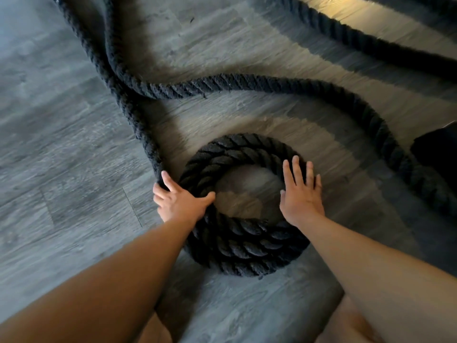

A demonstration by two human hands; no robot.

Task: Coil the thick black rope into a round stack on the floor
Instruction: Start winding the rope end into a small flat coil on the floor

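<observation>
A thick black twisted rope [247, 82] snakes over the grey wood floor. Part of it is wound into a round coil [237, 246] of about two turns, with bare floor in its centre. My left hand [180, 201] grips the rope on the coil's left side, where the loose strand comes down from the upper left to meet the coil; the thumb reaches over the inner edge. My right hand [300, 191] lies flat with fingers spread on the coil's right side, pressing on the top of it.
Loose rope runs up the left side, loops across the middle and down the right. Another stretch crosses the top right corner [371, 40]. A dark object [437, 149] sits at the right edge. My bare knees show at the bottom.
</observation>
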